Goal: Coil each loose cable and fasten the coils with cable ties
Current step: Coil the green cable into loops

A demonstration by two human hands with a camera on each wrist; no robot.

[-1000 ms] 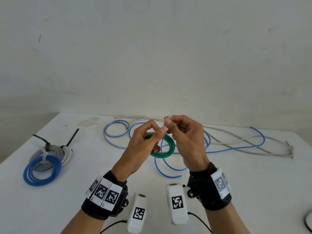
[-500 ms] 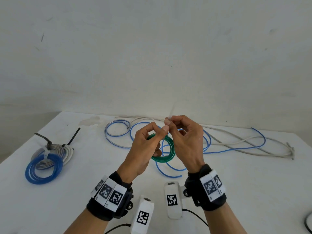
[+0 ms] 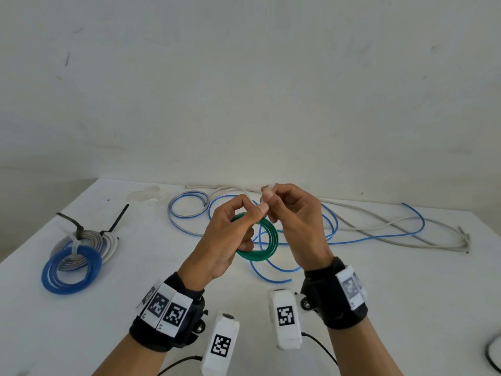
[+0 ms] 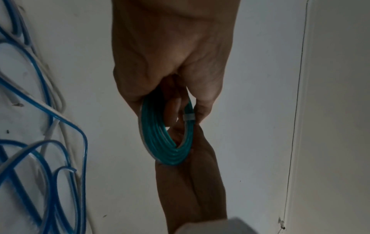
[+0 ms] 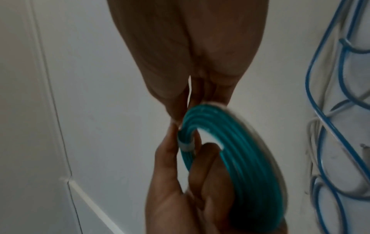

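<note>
A small green cable coil [image 3: 267, 244] hangs in the air above the table, and my left hand [image 3: 233, 234] pinches its upper edge between thumb and forefinger. A white cable tie [image 4: 188, 117] wraps the coil's strands there; the same cable tie [image 5: 185, 146] shows in the right wrist view. My right hand [image 3: 291, 210] pinches the tie's free tail [image 3: 269, 186], which sticks up past my fingertips. The green coil [image 5: 236, 150] fills the right wrist view. Loose blue cable [image 3: 360, 237] and grey cable [image 3: 401, 226] sprawl on the white table [image 3: 406, 294] behind my hands.
At the left lie tied coils: a blue coil [image 3: 71, 270] with a white tie on top of a grey coil [image 3: 89, 240] with black ties. A dark cable [image 3: 492, 354] enters at the right edge. A wall rises behind the table.
Both hands have stayed at the same spot with the green coil. The tie's tail sticks out a little above my right fingertips, much as before.
</note>
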